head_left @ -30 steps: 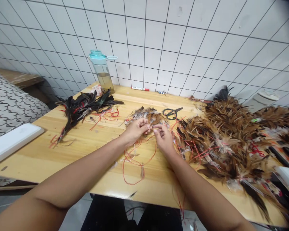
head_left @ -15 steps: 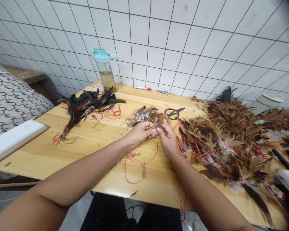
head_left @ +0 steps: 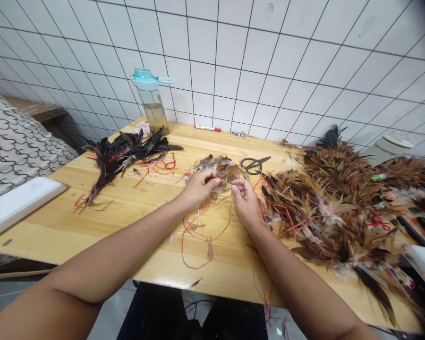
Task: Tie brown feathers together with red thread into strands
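Observation:
My left hand (head_left: 198, 190) is at the middle of the table, its fingers curled and the thumb close to the index finger. Whatever it may hold is too small to make out. Just to its right, my right hand (head_left: 246, 200) pinches a thin red string (head_left: 231, 215) between thumb and fingers. The string hangs from there and loops over the wood below the hands. Behind both hands lies a small bundle of brown and grey feathers (head_left: 221, 164), partly covered by the left hand. Black-handled scissors (head_left: 252, 165) lie beyond the right hand.
Brown feather bundles (head_left: 340, 203) with red ties fill the table's right side. Black feathers (head_left: 116, 156) lie at the left. A water bottle (head_left: 152, 101) and a red-and-white marker (head_left: 208, 128) are near the tiled wall. A white slab-like object (head_left: 24, 203) sits at the left edge.
My hands have moved apart from where their fingertips met, leaving a gap between them. The left hand has shifted slightly left. The view has shifted slightly.

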The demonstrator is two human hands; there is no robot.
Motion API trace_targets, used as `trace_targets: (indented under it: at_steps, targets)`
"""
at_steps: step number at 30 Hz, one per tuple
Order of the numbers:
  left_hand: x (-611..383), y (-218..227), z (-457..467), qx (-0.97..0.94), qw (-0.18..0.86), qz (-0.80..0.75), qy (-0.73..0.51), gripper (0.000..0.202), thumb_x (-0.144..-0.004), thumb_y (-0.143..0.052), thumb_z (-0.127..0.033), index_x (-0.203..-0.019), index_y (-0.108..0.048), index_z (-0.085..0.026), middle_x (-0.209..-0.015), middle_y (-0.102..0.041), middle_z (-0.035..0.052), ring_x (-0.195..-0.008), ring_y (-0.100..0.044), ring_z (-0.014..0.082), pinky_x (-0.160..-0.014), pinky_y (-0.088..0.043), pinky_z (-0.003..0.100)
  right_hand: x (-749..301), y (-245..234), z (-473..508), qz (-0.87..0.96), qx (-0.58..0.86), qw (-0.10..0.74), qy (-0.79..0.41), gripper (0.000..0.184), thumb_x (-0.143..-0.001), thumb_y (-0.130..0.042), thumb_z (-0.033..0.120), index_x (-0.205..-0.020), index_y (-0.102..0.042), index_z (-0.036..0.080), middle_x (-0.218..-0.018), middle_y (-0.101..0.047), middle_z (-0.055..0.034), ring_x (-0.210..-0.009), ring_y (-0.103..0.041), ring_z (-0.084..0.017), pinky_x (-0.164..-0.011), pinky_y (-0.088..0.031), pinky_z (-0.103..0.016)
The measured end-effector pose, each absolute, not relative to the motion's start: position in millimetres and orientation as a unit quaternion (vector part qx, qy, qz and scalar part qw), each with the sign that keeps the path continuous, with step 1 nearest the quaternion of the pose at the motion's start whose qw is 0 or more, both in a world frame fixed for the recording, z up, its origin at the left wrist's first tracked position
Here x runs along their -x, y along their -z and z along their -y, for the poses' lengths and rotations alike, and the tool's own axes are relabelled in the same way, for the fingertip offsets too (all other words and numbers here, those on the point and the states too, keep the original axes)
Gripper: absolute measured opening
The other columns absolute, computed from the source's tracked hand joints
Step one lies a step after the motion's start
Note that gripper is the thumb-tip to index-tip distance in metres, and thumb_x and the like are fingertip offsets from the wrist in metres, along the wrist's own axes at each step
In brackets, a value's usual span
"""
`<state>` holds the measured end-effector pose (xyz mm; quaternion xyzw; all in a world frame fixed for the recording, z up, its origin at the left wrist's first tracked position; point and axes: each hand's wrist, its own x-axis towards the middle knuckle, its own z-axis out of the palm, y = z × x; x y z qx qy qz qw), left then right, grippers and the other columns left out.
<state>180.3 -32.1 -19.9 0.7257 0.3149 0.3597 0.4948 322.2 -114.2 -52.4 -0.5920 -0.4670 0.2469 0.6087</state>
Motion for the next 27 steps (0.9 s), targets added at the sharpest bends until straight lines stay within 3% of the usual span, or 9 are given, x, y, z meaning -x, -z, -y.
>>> trace_targets:
  at_steps: [5, 11, 18, 27]
  targets:
    - [-171.0, 13.3, 16.1, -0.741, 0.34, -0.363, -0.452, 0.01, -0.079, -0.059, -0.026, -0.074, -0.06, -0.017, -0.083, -0.055, 0.0016, -0.079, -0.052, 0.0136, -0.075, -0.041, 0.026, -327.1, 62.4, 112.0, 0.491, 0.619, 0.573, -0.219, 0.02, -0.085, -0.051, 0.038, -0.093, -0.058, 0.021, -0.069, -0.052, 0.0015, -0.06, -0.047, -0.014, -0.058, -0.039, -0.027]
    - [-169.4, 19.3, 10.5, -0.719, 0.385, -0.376, -0.441, 0.017, -0.079, -0.058, -0.032, -0.072, -0.056, -0.017, -0.072, -0.053, -0.0006, -0.067, -0.047, 0.012, -0.064, -0.038, 0.024, -326.6, 64.4, 112.0, 0.504, 0.634, 0.552, -0.196, 0.019, -0.087, -0.049, 0.036, -0.091, -0.059, 0.021, -0.07, -0.053, 0.001, -0.061, -0.047, -0.014, -0.058, -0.038, -0.027]
    - [-179.8, 24.3, 31.7, -0.782, 0.431, -0.3, -0.336, 0.019, -0.077, -0.06, -0.035, -0.073, -0.057, -0.017, -0.067, -0.052, -0.0017, -0.066, -0.047, 0.0119, -0.064, -0.038, 0.024, -322.3, 55.9, 115.4, 0.548, 0.646, 0.503, -0.173, 0.017, -0.086, -0.05, 0.032, -0.093, -0.061, 0.021, -0.063, -0.049, 0.0033, -0.059, -0.047, -0.014, -0.057, -0.037, -0.026]
    - [-182.7, 18.2, 40.1, -0.793, 0.446, -0.278, -0.307, 0.018, -0.075, -0.06, -0.031, -0.066, -0.054, -0.017, -0.06, -0.047, -0.0031, -0.061, -0.042, 0.0108, -0.057, -0.032, 0.022, -322.3, 55.6, 111.9, 0.589, 0.645, 0.467, -0.139, 0.014, -0.082, -0.055, 0.024, -0.071, -0.063, 0.022, -0.074, -0.061, -0.003, -0.074, -0.055, -0.018, -0.073, -0.045, -0.031]
